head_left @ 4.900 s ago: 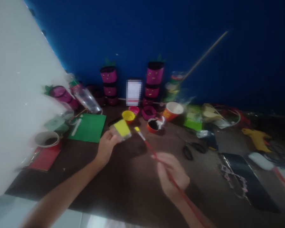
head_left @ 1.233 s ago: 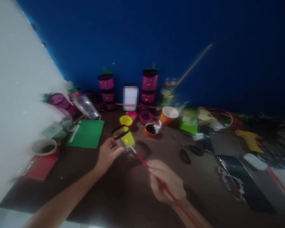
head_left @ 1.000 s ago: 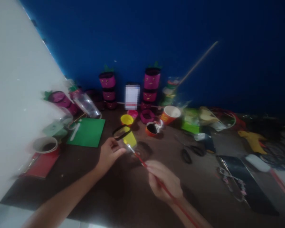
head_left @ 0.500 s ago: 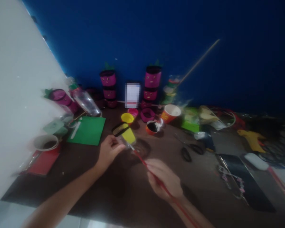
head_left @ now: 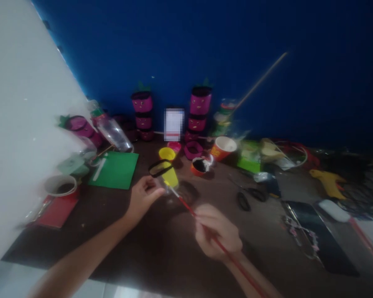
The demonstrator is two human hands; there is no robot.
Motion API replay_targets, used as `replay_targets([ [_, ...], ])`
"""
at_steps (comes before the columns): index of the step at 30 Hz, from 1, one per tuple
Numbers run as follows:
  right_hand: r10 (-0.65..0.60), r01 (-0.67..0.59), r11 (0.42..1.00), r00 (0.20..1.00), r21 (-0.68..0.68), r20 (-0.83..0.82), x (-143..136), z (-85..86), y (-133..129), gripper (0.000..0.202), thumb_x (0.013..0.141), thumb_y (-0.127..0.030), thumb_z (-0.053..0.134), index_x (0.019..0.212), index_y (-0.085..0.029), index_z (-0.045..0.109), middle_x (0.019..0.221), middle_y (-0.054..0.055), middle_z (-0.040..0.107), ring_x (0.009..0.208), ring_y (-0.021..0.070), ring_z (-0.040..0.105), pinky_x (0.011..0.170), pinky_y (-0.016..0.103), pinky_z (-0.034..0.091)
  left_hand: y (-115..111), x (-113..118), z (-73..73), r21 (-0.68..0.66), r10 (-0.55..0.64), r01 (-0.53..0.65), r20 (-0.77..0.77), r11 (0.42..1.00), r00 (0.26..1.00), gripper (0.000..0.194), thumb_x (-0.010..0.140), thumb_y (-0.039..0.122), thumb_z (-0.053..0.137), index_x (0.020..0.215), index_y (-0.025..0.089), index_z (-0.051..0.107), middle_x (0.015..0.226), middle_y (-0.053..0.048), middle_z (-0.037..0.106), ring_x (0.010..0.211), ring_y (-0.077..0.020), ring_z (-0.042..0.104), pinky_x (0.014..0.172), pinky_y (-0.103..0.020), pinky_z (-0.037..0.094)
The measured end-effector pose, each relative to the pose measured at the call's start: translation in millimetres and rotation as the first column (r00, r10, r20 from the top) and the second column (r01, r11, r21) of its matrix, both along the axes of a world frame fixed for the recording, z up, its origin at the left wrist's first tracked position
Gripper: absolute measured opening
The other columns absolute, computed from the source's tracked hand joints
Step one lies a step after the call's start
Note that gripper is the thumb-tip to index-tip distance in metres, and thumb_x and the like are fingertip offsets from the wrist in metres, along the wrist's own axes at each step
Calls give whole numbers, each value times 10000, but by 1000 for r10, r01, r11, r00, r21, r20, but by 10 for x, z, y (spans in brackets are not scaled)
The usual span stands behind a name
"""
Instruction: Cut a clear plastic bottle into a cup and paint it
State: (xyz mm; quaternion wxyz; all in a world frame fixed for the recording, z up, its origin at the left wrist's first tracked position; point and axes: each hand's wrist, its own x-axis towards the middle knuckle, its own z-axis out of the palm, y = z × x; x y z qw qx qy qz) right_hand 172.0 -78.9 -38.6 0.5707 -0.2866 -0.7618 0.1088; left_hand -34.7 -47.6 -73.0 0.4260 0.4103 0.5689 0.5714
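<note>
My left hand [head_left: 143, 198] is closed on a see-through plastic cup-like piece [head_left: 170, 174], which has a black rim and a patch of yellow paint on its wall. It is held tilted above the table. In my right hand [head_left: 217, 232] a long red-handled paintbrush [head_left: 186, 205] is gripped, its yellow-tipped end against the painted wall. Just behind the piece stands a small yellow paint pot [head_left: 167, 154]. A red pot with dark paint [head_left: 199, 166] is to the right of it.
Purple stacked holders with faces [head_left: 142, 111] line the blue wall. A plastic bottle [head_left: 115, 133] leans near green foam sheet [head_left: 115, 169]. On the left, a paper cup [head_left: 60, 186] stands on a red sheet. Scissors [head_left: 244, 201], a phone [head_left: 323, 240] and a yellow glue gun [head_left: 328, 182] lie rightward.
My right hand has shifted slightly right and down with the paintbrush, whose yellow tip now shows on the wall of the plastic piece. My left hand stays nearly still; the piece has turned a little.
</note>
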Motion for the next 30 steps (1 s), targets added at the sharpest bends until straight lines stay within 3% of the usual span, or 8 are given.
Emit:
replay_targets([
  [14, -27, 27, 1000, 1000, -13, 9, -9, -40, 7, 279, 683, 2, 578, 894, -180, 597, 779, 64, 670, 670, 165, 666, 575, 267, 579, -21, 39, 85, -4, 19, -19, 12, 1000, 1000, 330, 480, 253, 778, 685, 164, 535, 654, 31, 565, 693, -148, 610, 714, -306, 549],
  [30, -13, 13, 1000, 1000, -23, 15, -53, -28, 27, 269, 702, -2, 570, 906, -177, 590, 768, 59, 672, 666, 159, 667, 585, 256, 573, -26, 34, 81, -21, 4, -3, 21, 1000, 1000, 339, 469, 257, 776, 674, 165, 523, 666, 26, 564, 706, -141, 599, 724, -306, 549],
])
